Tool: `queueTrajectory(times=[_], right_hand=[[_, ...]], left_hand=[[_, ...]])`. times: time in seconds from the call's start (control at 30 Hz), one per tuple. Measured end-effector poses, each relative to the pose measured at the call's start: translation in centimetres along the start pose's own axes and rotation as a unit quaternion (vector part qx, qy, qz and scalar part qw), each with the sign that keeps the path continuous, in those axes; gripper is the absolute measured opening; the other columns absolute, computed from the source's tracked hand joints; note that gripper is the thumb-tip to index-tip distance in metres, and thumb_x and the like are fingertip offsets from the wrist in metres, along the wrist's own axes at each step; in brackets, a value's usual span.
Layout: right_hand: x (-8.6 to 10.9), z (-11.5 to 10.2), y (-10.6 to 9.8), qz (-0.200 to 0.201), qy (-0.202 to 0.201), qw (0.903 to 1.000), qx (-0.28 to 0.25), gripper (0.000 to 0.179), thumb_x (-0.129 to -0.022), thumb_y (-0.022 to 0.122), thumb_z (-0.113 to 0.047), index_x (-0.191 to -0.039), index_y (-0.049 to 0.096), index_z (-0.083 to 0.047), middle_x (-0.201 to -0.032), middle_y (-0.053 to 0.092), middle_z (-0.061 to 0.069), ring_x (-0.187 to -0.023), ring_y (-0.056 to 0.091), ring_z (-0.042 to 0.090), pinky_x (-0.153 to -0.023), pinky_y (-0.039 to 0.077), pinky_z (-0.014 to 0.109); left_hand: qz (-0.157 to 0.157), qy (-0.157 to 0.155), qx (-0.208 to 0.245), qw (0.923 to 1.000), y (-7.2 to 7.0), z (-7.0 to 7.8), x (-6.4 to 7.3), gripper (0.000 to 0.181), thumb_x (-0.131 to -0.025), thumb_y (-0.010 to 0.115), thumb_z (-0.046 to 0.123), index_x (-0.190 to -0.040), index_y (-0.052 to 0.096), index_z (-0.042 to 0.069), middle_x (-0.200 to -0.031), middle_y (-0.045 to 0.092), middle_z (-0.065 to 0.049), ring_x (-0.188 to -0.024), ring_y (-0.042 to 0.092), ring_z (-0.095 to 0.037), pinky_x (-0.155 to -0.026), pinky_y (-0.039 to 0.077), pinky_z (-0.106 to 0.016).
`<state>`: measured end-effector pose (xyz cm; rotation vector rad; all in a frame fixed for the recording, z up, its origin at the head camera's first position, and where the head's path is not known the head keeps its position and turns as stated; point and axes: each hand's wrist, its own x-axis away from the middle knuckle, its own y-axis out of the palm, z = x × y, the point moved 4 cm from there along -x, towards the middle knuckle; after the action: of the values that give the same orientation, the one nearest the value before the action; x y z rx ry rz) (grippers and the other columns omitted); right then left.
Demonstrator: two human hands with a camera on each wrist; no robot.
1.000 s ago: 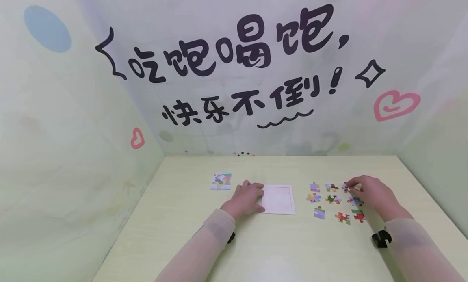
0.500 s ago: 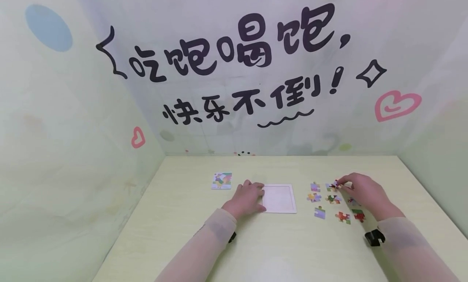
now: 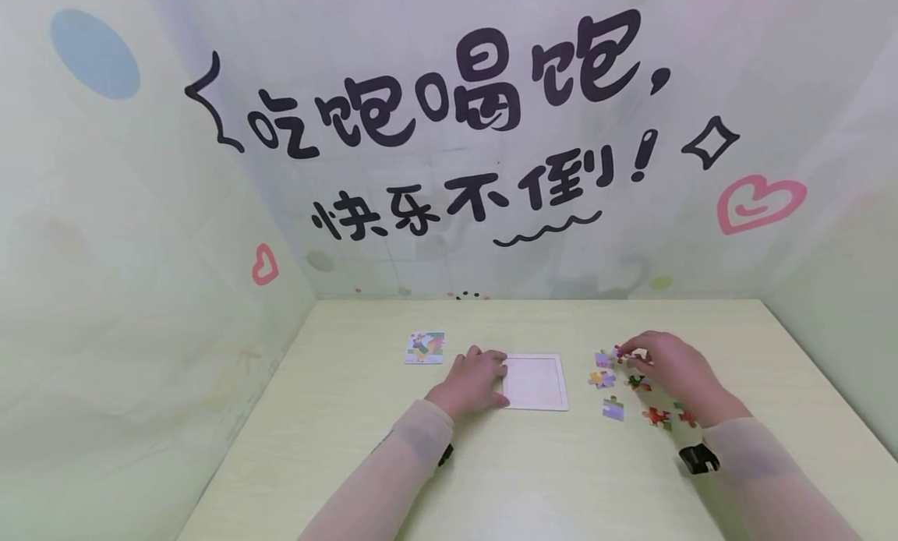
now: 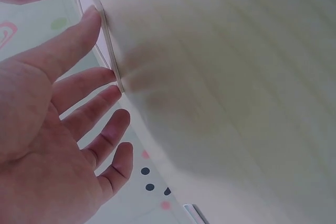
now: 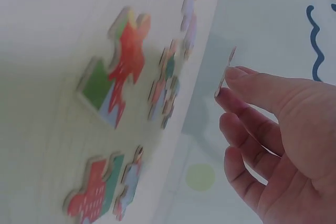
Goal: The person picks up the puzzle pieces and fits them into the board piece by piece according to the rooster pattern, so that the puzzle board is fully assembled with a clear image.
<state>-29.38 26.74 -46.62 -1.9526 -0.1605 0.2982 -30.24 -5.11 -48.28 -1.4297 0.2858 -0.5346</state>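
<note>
My left hand (image 3: 470, 382) rests at the left edge of a white square puzzle tray (image 3: 535, 382). In the left wrist view its fairly straight fingers and thumb touch the tray's edge (image 4: 108, 45). My right hand (image 3: 669, 369) pinches a thin puzzle piece (image 5: 232, 56) between thumb and fingertips, above the table. The piece is edge-on in the right wrist view, so its picture is hidden. Under and around this hand lie loose puzzle pieces, including a red and green one (image 3: 655, 416) and a purple one (image 3: 613, 408). The hand covers part of the group.
A small square picture card (image 3: 425, 348) lies at the back left of the pale table (image 3: 519, 479). Printed fabric walls (image 3: 449, 268) stand behind it and on both sides. Loose pieces, such as a yellow and purple one (image 3: 601, 380), lie right of the tray.
My right hand has moved left over the loose pieces towards the tray, carrying the pinched puzzle piece from the group's back right. The left hand and the tray look almost unchanged.
</note>
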Motion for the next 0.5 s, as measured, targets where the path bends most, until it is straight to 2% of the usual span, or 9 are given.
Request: queueTrajectory(times=[0.13, 0.37, 0.5], right_hand=[[-0.3, -1.1, 0.2, -0.003, 0.001, 1.0, -0.005, 0.023, -0.091, 0.077, -0.01, -0.114, 0.079, -0.013, -0.114, 0.073, 0.013, -0.079, 0.06, 0.017, -0.071, 0.053, 0.04], [-0.9, -2.8, 1.0, 0.012, -0.01, 0.9998, -0.013, 0.019, -0.09, 0.079, -0.015, -0.11, 0.08, -0.015, -0.11, 0.075, 0.009, -0.091, 0.067, 0.026, -0.081, 0.057, 0.05], [-1.2, -3.6, 1.6, 0.001, -0.019, 0.9997, -0.015, 0.018, -0.091, 0.079, -0.015, -0.108, 0.08, -0.015, -0.11, 0.075, 0.007, -0.091, 0.067, 0.024, -0.08, 0.057, 0.048]], left_hand=[[0.0, -0.002, 0.004, 1.0, 0.1, -0.1, 0.0, 0.058, -0.085, 0.082, 0.045, -0.136, 0.069, 0.02, -0.158, 0.051, 0.004, -0.13, 0.047, -0.025, -0.102, 0.044, -0.044], [0.009, -0.012, 0.021, 0.9997, 0.3, -0.5, -0.3, 0.061, -0.083, 0.085, 0.044, -0.136, 0.069, 0.02, -0.156, 0.053, 0.007, -0.13, 0.048, -0.025, -0.103, 0.045, -0.04], [0.01, -0.014, 0.027, 0.9995, 0.3, -0.6, -0.3, 0.061, -0.083, 0.086, 0.044, -0.136, 0.069, 0.02, -0.155, 0.054, 0.007, -0.13, 0.048, -0.024, -0.101, 0.045, -0.039]])
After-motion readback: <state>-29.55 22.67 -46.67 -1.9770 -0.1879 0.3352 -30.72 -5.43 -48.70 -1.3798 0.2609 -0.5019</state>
